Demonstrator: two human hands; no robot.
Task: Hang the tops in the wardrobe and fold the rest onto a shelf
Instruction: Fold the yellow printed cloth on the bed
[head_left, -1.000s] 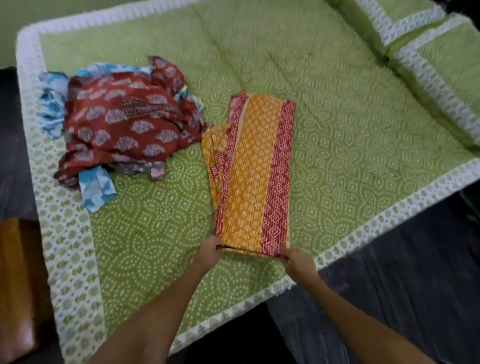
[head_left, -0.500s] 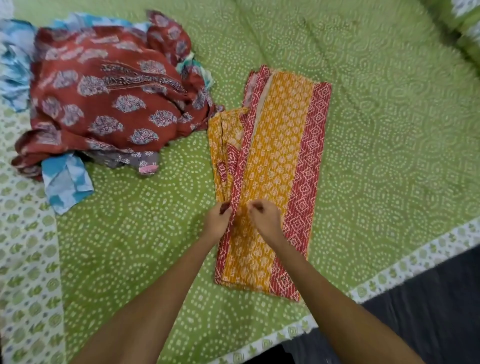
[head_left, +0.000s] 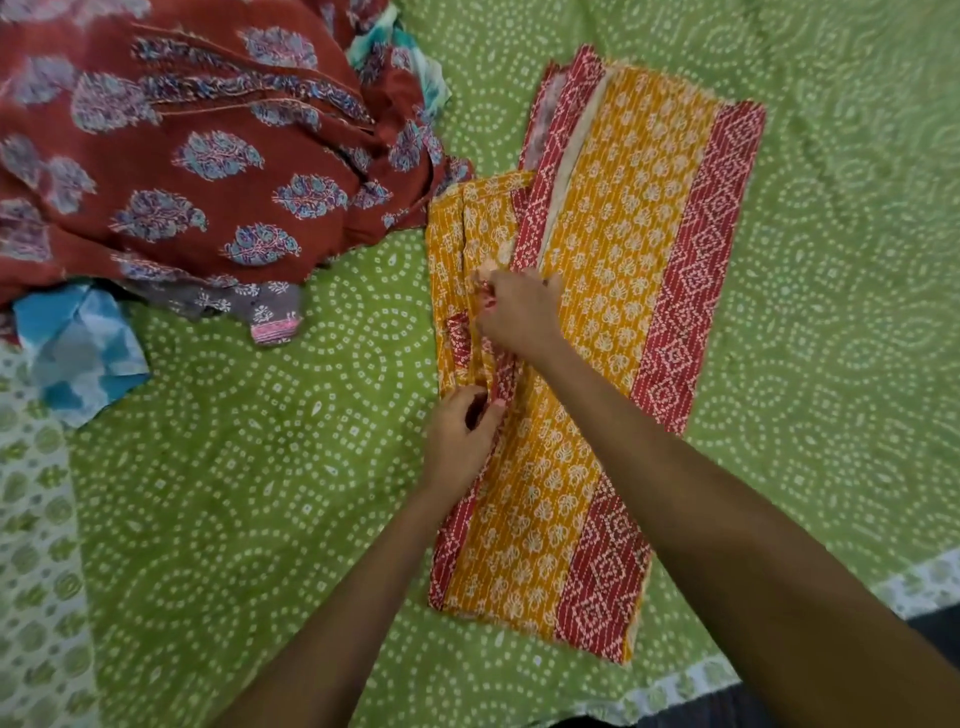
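An orange and red printed garment (head_left: 618, 291) lies folded in a long strip on the green bedspread (head_left: 291, 467). My left hand (head_left: 460, 441) pinches the strip's left edge about halfway along. My right hand (head_left: 519, 312) pinches a fold of the same cloth a little further up, with its forearm lying across the garment. A heap of rust-red printed clothes (head_left: 182, 156) sits at the upper left, its edge touching the orange garment.
Blue and white cloth (head_left: 78, 353) pokes out from under the red heap. The bedspread's white patterned border (head_left: 36, 571) runs down the left and along the near edge (head_left: 675, 686); dark floor shows at the bottom right.
The view has come closer to the bed. Both hands have moved up from the garment's near end to its left edge, the right hand further up than the left.
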